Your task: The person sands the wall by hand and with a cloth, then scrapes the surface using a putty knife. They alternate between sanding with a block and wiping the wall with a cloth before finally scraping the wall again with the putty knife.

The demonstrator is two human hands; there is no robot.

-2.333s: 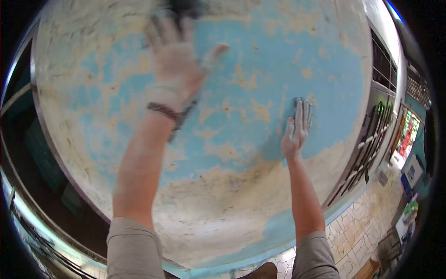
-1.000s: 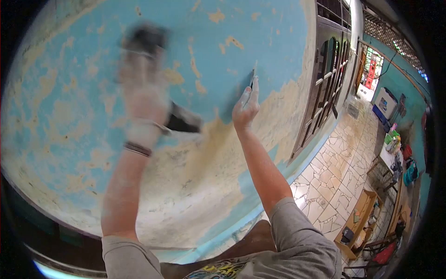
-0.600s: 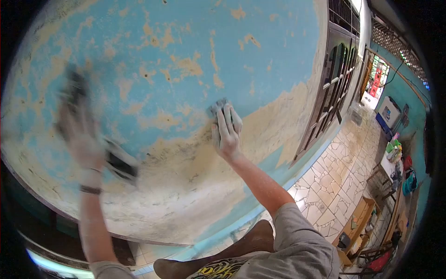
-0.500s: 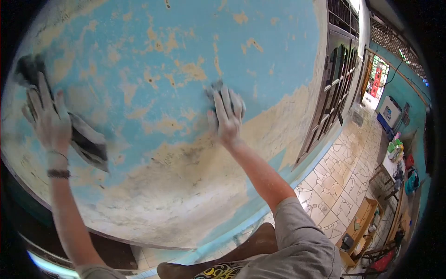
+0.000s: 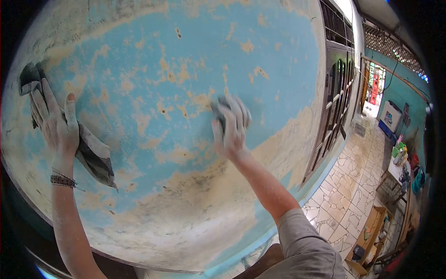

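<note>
Left hand [image 5: 55, 125]: flat, fingers spread, pressing a dark cloth [image 5: 95, 156] against the wall [image 5: 186, 56] near its left edge. The cloth is pinned, not gripped; it bunches above the fingertips and hangs below the palm. A braided bracelet [image 5: 62, 180] sits on that wrist.

Right hand [image 5: 231, 128]: at mid-wall, well apart from the left, laid over a small grey pad [image 5: 219, 108] that touches the paint. Motion blur; I cannot tell whether the fingers grip it.

The wall's blue paint is patchy, bare plaster along the lower edge. A barred window frame [image 5: 337, 102] adjoins the right edge, with a stone-tiled floor [image 5: 357, 195] below.
</note>
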